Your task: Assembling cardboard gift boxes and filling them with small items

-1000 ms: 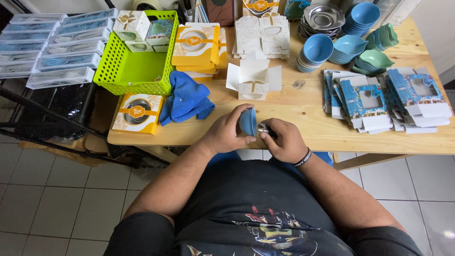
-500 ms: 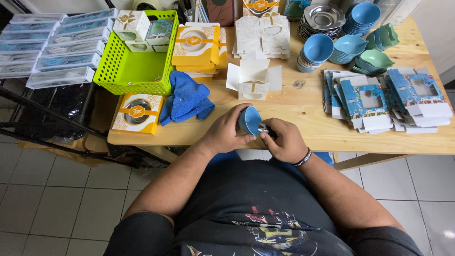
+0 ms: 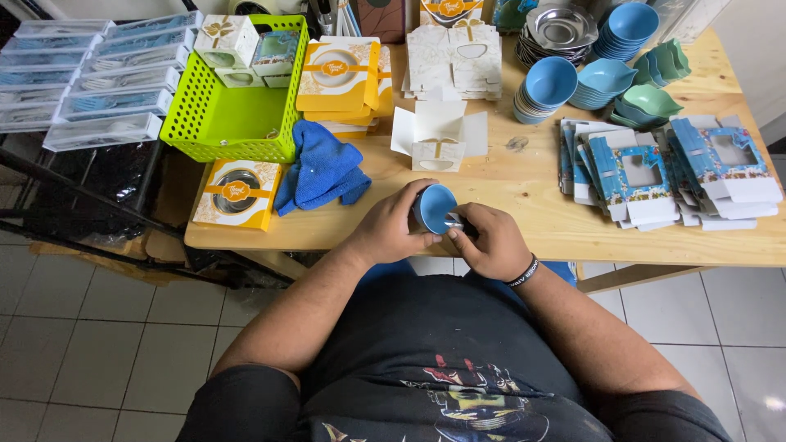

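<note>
My left hand [image 3: 390, 229] grips a small blue bowl [image 3: 435, 207] tilted on its side, its hollow facing right. My right hand [image 3: 489, 241] holds a small dark tool [image 3: 454, 221] whose tip touches the bowl's inside. Both hands hover at the near edge of the wooden table [image 3: 524, 176], just above my lap. A blue cloth [image 3: 321, 168] lies to the left of my left hand. An open white box [image 3: 438, 135] stands on the table just beyond the bowl.
A lime green basket [image 3: 225, 123] holds small boxes at the back left. Yellow boxes [image 3: 337, 74], stacked blue bowls [image 3: 544, 86], green dishes [image 3: 651, 102], flat blue cartons [image 3: 655, 168] and a yellow box [image 3: 237, 192] surround the work spot. Clear cutlery packs [image 3: 90, 78] lie far left.
The bowl has turned in my left hand so that its blue hollow faces more toward the camera. My right hand shifted slightly at the bowl's rim.
</note>
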